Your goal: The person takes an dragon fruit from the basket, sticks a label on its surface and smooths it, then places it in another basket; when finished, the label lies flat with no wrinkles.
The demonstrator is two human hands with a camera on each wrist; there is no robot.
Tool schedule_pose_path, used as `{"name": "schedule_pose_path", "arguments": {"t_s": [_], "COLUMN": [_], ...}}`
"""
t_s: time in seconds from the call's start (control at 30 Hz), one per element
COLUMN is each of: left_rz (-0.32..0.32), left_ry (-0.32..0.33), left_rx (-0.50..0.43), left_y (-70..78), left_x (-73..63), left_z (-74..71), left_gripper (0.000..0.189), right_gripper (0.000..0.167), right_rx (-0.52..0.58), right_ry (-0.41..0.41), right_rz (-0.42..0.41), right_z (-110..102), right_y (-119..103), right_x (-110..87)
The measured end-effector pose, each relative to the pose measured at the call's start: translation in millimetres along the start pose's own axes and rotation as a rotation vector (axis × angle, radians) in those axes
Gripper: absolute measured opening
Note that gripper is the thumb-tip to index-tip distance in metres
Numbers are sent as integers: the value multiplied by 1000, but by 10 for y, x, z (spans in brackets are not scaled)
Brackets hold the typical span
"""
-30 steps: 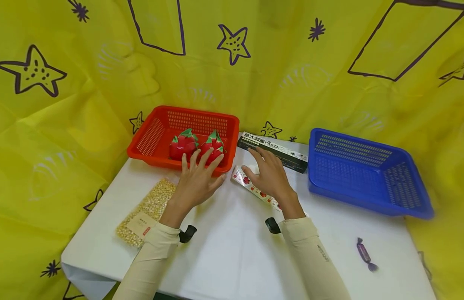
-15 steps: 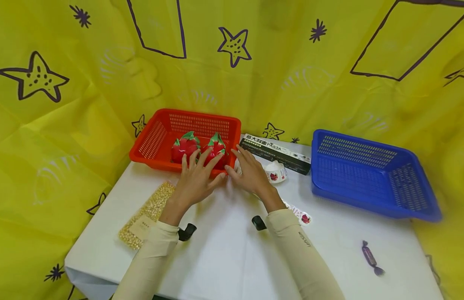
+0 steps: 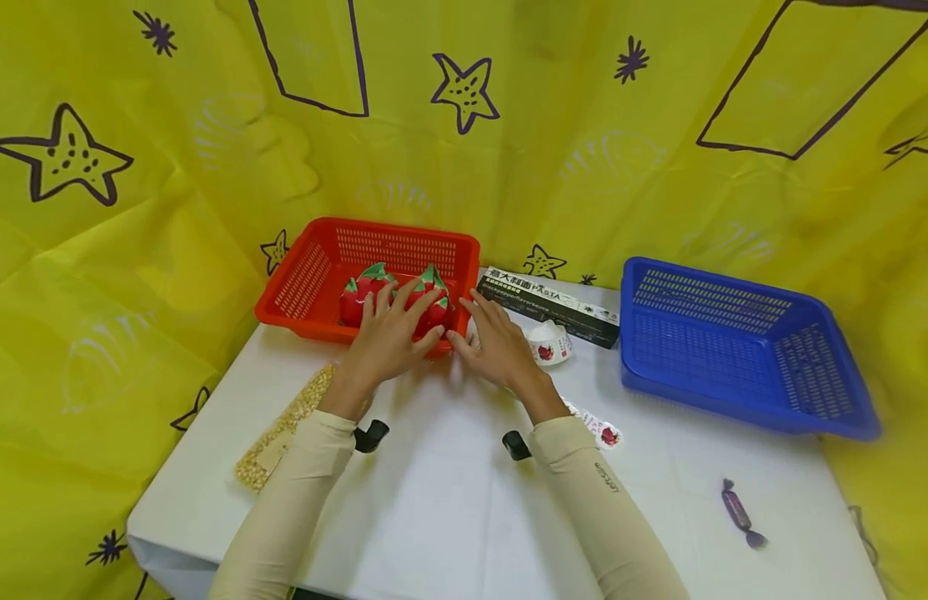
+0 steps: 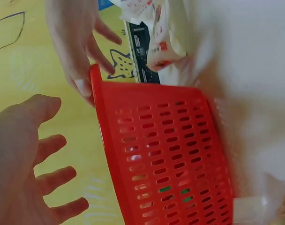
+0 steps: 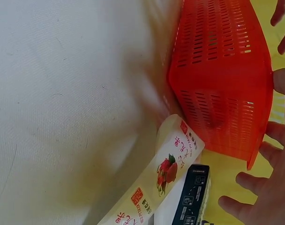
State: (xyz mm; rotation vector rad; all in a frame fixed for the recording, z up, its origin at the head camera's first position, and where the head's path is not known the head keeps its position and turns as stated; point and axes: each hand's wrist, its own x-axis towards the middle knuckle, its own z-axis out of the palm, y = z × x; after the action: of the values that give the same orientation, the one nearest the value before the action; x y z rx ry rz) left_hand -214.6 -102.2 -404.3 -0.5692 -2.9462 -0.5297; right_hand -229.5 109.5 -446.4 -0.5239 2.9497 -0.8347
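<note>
Two red dragon fruits with green leaf tips, one on the left [image 3: 358, 298] and one on the right [image 3: 441, 312], lie inside the red plastic basket [image 3: 396, 237]. My left hand [image 3: 384, 343] hovers over the near rim, its fingers spread; the left wrist view shows these fingers [image 4: 56, 180] apart from the basket. At the near right corner my right hand [image 3: 497, 346] touches the rim with thumb [image 5: 283, 80] and fingertips, the other fingers spread outside it. Under and beside this hand lies a strip of pitaya labels [image 5: 167, 171], part of it curled. The right forearm hides some of it.
A black and white pasta box [image 3: 549, 307] lies behind the labels. The blue basket [image 3: 696, 367] stands at the right. A purple wrapped candy [image 3: 741, 515] lies near the right front. My left forearm partly covers a bag of yellow corn kernels [image 3: 291, 425].
My right hand has moved left from above the label strip to the red basket's corner, uncovering the curled part. My left hand has barely shifted, its forearm now covering more of the corn bag.
</note>
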Motion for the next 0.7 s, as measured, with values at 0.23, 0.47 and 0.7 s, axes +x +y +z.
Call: {"name": "schedule_pose_path", "arguments": {"t_s": [0.23, 0.47, 0.7], "left_rz": [27, -36, -82], "left_ry": [-119, -281, -387], "left_rx": [37, 80, 73], "left_y": [-102, -122, -81], "left_x": [411, 690, 850], "left_z": [1, 8, -9], "left_gripper": [73, 77, 78], "right_gripper": [75, 76, 76], "right_rx": [22, 54, 67], "right_ry": [-5, -39, -46], "right_rz": [7, 39, 43], "right_z": [-18, -25, -32], "right_y": [24, -5, -13], "right_x": [5, -18, -19]}}
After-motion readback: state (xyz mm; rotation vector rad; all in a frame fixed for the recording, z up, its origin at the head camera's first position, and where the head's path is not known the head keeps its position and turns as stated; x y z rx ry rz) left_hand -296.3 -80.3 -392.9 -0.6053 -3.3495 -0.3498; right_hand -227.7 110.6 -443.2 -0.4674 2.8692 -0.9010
